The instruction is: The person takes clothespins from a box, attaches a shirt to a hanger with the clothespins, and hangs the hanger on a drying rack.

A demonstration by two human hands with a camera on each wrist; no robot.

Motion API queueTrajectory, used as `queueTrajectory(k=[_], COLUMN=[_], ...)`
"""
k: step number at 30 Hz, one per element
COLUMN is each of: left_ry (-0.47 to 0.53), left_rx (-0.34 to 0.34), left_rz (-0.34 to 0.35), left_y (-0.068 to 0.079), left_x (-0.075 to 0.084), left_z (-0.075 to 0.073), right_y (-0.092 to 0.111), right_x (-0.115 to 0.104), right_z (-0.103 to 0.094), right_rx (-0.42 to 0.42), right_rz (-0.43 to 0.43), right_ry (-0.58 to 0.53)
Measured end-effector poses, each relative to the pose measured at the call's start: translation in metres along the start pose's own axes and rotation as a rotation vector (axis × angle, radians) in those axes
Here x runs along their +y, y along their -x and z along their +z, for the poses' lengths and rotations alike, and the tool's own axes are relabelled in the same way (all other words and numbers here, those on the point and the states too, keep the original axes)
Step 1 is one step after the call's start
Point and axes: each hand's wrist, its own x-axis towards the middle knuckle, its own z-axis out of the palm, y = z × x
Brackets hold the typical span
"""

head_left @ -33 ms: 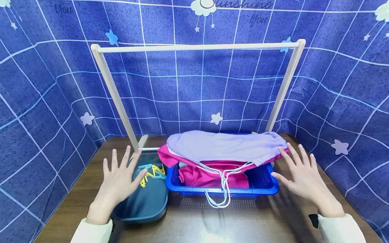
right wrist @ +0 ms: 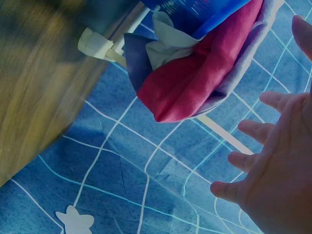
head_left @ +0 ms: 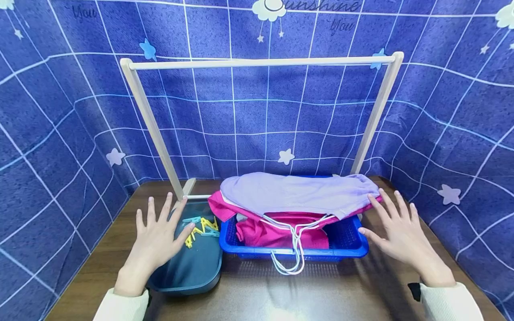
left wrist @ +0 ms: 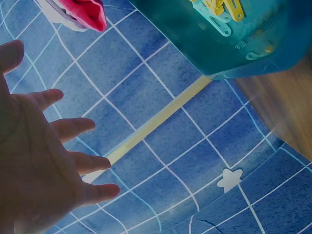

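Note:
My left hand is held above the dark teal tray, fingers spread and straight, with nothing in it. Several yellow and teal clothespins lie inside that tray. To its right, a blue basket holds bright pink cloth. Across the top lie a lavender garment and a pink one beneath, on white hangers whose hooks hang over the front rim. My right hand is spread by the basket's right end, its fingertips near the garments; whether they touch, I cannot tell. The right wrist view shows its palm bare.
Behind the basket stands a cream rack with a horizontal top bar and two slanted posts. All this rests on a brown wooden table. Blue cloth with white grid lines and stars surrounds it at the back and sides.

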Motion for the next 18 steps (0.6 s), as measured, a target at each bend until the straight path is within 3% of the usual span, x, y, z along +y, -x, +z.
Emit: queueTrajectory(k=[9,18], left_ry=[0.004,0.001], left_rx=[0.007,0.007], left_rz=[0.006,0.018], left_y=[0.0005,-0.0036], left_x=[-0.0006,0.0004], left_z=[0.0005,-0.0031], right_y=[0.0005,-0.0091], right_x=[0.0015,-0.0020], right_z=[-0.0015,-0.0041], right_rx=[-0.014,0.059], right_rz=[0.009,-0.006], right_ry=[-0.007,-0.009])
